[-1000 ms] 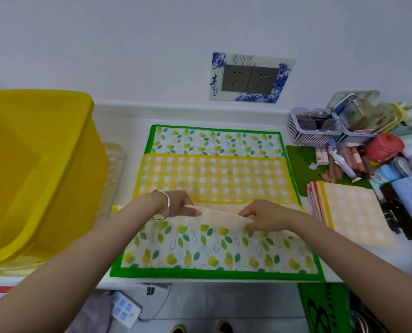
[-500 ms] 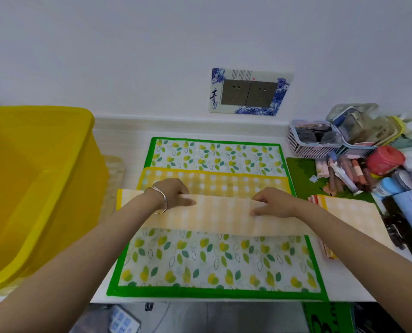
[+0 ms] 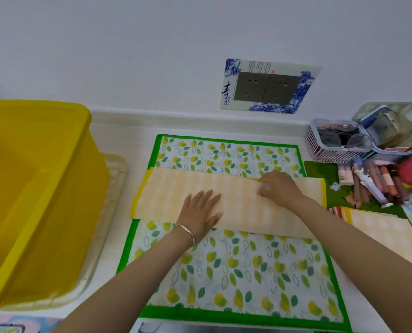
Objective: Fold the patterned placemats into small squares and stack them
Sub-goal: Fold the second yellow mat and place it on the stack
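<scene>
Covering leaf mat (image 3: 236, 267) middle: folded yellow placemat (image 3: 166, 195).

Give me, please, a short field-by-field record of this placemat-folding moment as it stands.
Work surface: white counter against a wall
Being folded: yellow checked placemat, folded over lengthwise, pale back showing
Underneath: green-bordered leaf placemat, spread flat
Left hand: palm flat on the fold
Right hand: pressing the far edge, fingers bent
Finished stack: folded squares, right of the leaf placemat
Left side: yellow tub
Right side: basket and assorted clutter
</scene>
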`<state>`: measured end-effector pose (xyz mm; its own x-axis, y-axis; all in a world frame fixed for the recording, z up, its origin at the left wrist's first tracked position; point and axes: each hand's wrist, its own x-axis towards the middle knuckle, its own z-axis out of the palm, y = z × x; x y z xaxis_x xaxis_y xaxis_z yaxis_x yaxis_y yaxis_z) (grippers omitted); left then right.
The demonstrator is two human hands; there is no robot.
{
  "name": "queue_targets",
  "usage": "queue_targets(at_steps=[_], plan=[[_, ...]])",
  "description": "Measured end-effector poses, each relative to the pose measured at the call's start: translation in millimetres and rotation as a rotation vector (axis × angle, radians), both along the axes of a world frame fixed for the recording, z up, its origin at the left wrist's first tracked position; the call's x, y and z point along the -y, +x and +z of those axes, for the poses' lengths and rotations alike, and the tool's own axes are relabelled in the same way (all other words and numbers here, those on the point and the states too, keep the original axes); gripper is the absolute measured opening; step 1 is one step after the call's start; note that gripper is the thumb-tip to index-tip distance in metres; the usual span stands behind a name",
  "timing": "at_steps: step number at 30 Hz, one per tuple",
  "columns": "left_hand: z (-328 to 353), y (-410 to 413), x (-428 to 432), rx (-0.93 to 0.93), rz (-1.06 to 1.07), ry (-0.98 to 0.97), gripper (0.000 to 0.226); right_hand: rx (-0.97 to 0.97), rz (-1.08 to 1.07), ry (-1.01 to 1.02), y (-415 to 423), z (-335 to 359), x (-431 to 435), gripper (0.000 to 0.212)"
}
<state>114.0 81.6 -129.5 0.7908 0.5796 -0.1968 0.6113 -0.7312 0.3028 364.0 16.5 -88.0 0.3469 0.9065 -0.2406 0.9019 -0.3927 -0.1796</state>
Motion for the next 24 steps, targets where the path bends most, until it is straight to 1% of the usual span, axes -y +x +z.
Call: queue_targets(at_steps=[2,5,6,8,10,12,14,16,20,24], plan=[[-11.5,2.5,4.4,-0.041,0.022,-0.014,0.055,0.017,-0.012,0.063,1.6,-11.9,-4.2,0.035],[-25.5,5.9,5.8,-0.087,0.026,0.031,0.057,0.011,-0.024,0.133,-0.6,-27.0,-9.2,0.035],[-30.2,6.6,6.5,-0.100,0.020,0.045,0.061,-0.001,-0.027,0.137,-1.7,-31.2,-10.6,0.034],[-36.3,7.4,8.4,-0.097,-0.003,0.061,0.077,-0.026,-0.035,0.139,-3.3,-39.1,-13.6,0.033],[-41.7,7.1,9.0,-0.078,0.013,0.088,0.081,-0.023,-0.048,0.161,-5.0,-44.7,-14.1,0.032],[-44.4,5.8,9.8,-0.066,0.058,0.129,0.071,-0.030,-0.090,0.268,-10.2,-47.8,-11.7,0.032],[-50.6,6.1,10.2,-0.070,0.101,0.109,0.060,-0.073,-0.151,0.400,-23.5,-50.2,-8.6,0.036],[-55.9,6.8,10.9,-0.045,0.119,0.102,0.059,-0.081,-0.169,0.455,-44.5,-58.6,-8.1,0.038],[-61.6,8.7,12.1,0.025,0.136,0.170,0.059,-0.123,-0.182,0.409,-96.5,-83.2,-11.0,0.042],[-66.5,9.1,11.7,0.042,0.150,0.192,0.057,-0.078,-0.158,0.329,-117.8,-96.6,-11.0,0.061]])
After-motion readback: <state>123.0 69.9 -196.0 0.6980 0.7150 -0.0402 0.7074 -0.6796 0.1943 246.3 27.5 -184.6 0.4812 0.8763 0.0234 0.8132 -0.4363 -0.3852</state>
